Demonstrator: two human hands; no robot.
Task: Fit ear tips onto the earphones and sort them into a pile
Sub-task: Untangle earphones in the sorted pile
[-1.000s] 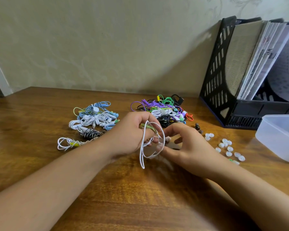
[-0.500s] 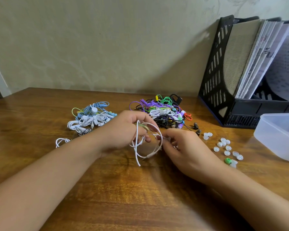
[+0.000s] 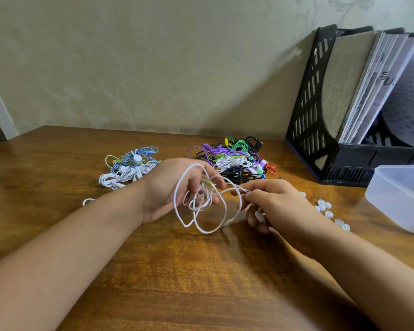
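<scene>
My left hand [image 3: 175, 187] grasps the white earphone cable [image 3: 202, 206] above the worktop [image 3: 177, 271]; fingers curled, loose loops hanging round and below them. A pale green part of the cable sits at my left fingertips. My right hand [image 3: 275, 206] pinches the same cable between thumb and forefinger, with a small white piece tucked under its lower fingers; cannot tell whether that is the earbud or a tip. The two hands are near each other, joined by a short run of cable.

Behind my left hand: a pile of white and blue earphones [image 3: 129, 168] on the worktop. Behind and between the hands: a pile of mixed-colour earphones [image 3: 232, 158], purple, green, black, white. Loose white ear tips [image 3: 324, 207] lie scattered just right of my right hand. Clear plastic container [image 3: 399, 197] at the right edge; black file holder [image 3: 320, 111] with papers stands against the wall.
</scene>
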